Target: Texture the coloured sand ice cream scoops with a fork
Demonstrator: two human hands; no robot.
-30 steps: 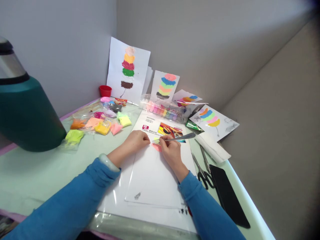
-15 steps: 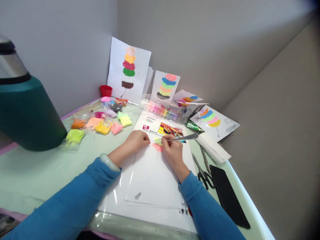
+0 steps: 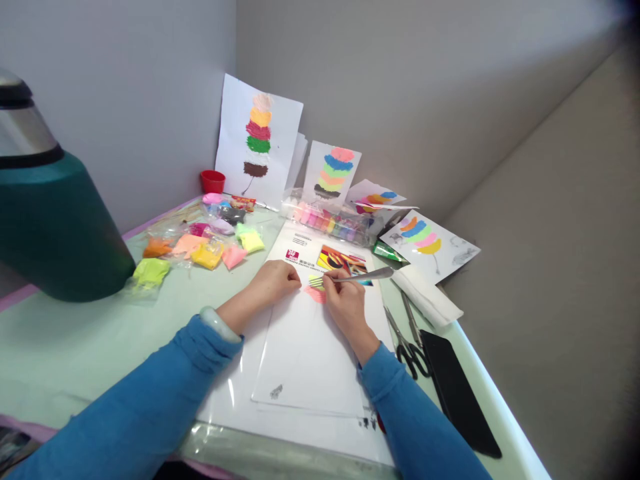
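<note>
My right hand [image 3: 346,300] grips a metal fork [image 3: 367,274], its handle pointing right. The fork's tines touch a yellow-green patch [image 3: 315,279] that lies just above a pink patch [image 3: 316,294] on a white sheet of paper [image 3: 305,353]. Part of the coloured area is hidden behind my right fingers. My left hand [image 3: 278,279] rests at the sheet's upper left with its fingers curled closed, and nothing shows between them. Below the pink patch runs a faint thin line. A grey smudge marks the sheet's lower left corner.
Bags of coloured clay [image 3: 205,253] lie left of the paper, near a large green bottle [image 3: 60,227]. Behind stand painted sheets [image 3: 260,147], a red cup [image 3: 213,181] and a clear tray of colours [image 3: 330,223]. Rightward are scissors [image 3: 413,353], a folded tissue [image 3: 430,297] and a black slab [image 3: 460,393].
The handle end of the fork has shifted slightly left, while its tines stay at the yellow-green patch. My left hand keeps its place.
</note>
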